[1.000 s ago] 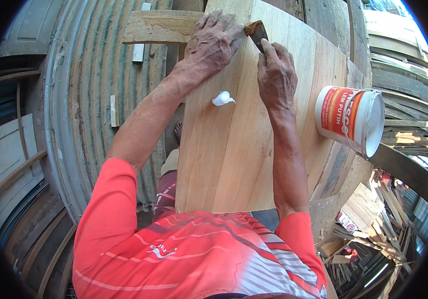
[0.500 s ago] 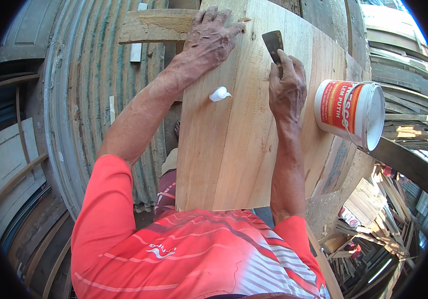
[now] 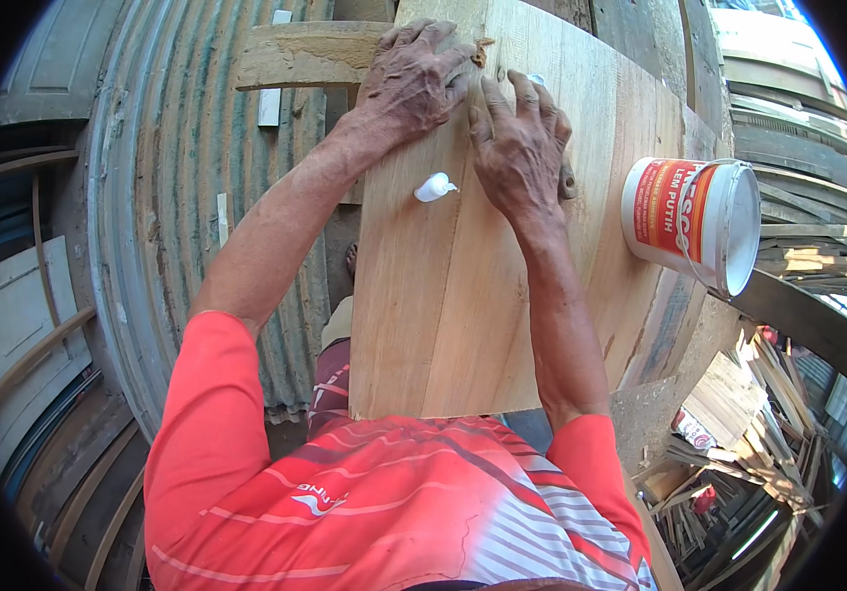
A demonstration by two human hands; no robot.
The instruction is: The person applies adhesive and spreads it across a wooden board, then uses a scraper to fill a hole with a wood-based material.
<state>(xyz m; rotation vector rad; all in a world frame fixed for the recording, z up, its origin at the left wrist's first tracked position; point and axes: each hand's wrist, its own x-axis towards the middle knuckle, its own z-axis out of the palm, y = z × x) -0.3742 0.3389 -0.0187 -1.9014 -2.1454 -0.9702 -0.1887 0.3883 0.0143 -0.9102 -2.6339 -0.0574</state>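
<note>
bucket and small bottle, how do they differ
The bucket is far bigger than the bottle. The bucket wears a mostly red label, while the bottle looks plain white. The bucket has a wide round end and a thin carrying handle; the bottle narrows to a small tip. The bottle is on the left part of the wooden panel, the bucket over at the right. Both have white bodies.

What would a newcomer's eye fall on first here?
Probably the red-and-white bucket, at the right of the pale wooden board. Next come the bright red shirt at the bottom and, toward the board's far end, the left hand and right hand, with a small white bottle below them.
</note>
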